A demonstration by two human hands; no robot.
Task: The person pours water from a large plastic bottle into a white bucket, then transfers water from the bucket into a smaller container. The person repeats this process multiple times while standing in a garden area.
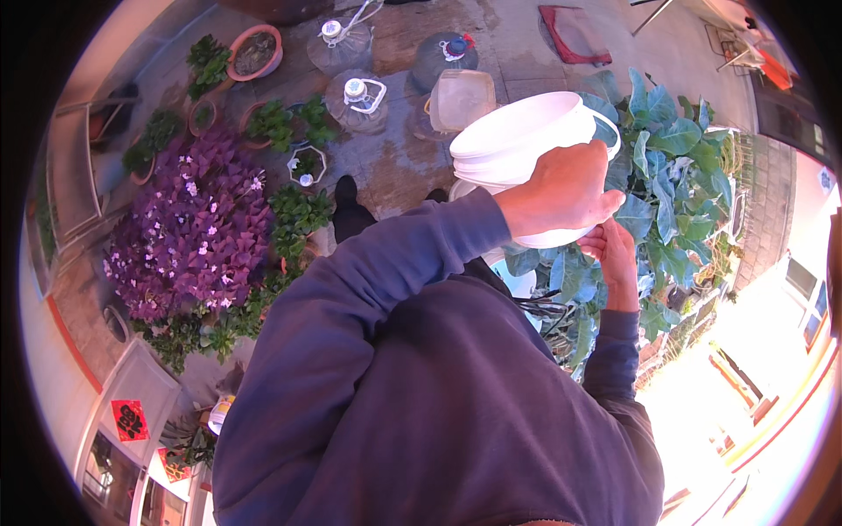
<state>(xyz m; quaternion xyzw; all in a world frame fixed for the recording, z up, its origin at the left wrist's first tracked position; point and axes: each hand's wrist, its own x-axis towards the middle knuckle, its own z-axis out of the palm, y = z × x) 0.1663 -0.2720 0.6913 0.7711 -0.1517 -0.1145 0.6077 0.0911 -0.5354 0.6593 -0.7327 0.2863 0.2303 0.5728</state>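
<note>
A white plastic bucket [520, 141] is tilted over to the right of my feet, with its wire-like white handle [608, 128] at its right side. My left hand [569, 187] reaches across and is closed on the bucket's side near the handle; its fingertips are partly hidden. My right hand [612, 253] is just below, its curled fingers at the bucket's lower edge beside the left thumb. Broad-leaved green plants [664, 177] stand close to the right of both hands. A pale blue container [516, 276] shows partly beneath the bucket. The bucket's inside cannot be seen well.
Large clear bottles [358, 115] and a translucent square tub [464, 98] stand on the paving ahead. At left are purple-leaved flowering plants [191, 230], potted greenery and a round terracotta pot [255, 52]. A red-edged mat [575, 36] lies farther off.
</note>
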